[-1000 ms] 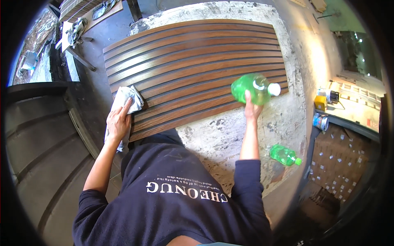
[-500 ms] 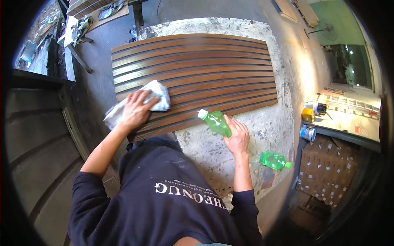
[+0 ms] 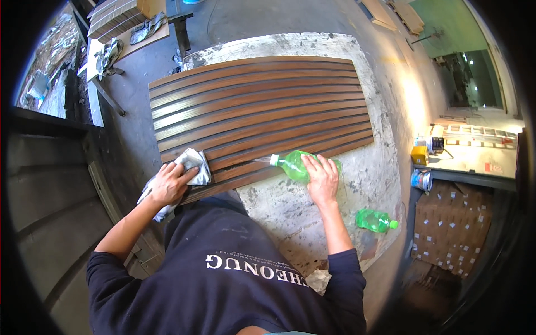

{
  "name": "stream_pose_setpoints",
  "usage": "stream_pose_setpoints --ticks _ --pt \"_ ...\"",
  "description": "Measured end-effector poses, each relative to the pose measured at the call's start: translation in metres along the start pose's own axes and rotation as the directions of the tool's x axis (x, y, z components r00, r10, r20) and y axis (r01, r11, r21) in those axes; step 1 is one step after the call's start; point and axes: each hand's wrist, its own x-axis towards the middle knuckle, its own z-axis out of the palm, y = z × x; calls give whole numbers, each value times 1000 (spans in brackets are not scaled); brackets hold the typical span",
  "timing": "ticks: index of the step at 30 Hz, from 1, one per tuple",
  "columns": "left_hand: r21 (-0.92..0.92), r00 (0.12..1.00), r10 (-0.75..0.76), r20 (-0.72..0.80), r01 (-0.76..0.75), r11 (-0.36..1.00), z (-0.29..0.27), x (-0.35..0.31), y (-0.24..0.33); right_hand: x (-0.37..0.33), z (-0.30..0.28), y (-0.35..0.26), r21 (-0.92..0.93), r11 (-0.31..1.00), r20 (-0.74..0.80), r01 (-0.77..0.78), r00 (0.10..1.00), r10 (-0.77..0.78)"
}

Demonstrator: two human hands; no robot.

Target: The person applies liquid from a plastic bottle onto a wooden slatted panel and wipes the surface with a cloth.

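A brown wooden slatted panel (image 3: 257, 106) with dark grooves lies across a paint-stained white table (image 3: 279, 206) in front of me. My left hand (image 3: 172, 183) presses a bunched white-and-grey cloth (image 3: 196, 166) on the panel's near left corner; part of the cloth hangs past the edge. My right hand (image 3: 322, 177) grips a green plastic bottle (image 3: 294, 166), tipped nearly level over the panel's near edge. Its white cap points left, and a thin stream of liquid appears at the tip. A wet dark streak runs along the slat between bottle and cloth.
Another green bottle (image 3: 376, 220) lies on its side at the table's right. Further right, a bench (image 3: 474, 162) carries a yellow box (image 3: 419, 155) and tins, with a brown carton-like stack (image 3: 449, 226) below. Stacked boards (image 3: 118, 18) sit on a side table at the far left.
My left hand has drawn the cloth down and left toward the near corner. The right hand's bottle has tipped closer to level, and liquid now shows at its cap.
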Motion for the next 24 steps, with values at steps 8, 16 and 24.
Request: stream_pose_setpoints --ticks 8,16,24 --pt "14 961 271 -52 -271 963 57 148 62 10 11 14 32 998 -94 -49 994 52" --pt "6 969 167 182 -171 985 9 31 13 -4 9 9 61 997 -124 -42 991 50" --pt "-11 962 249 108 -249 968 52 141 68 5 30 17 116 993 -260 -8 965 38"
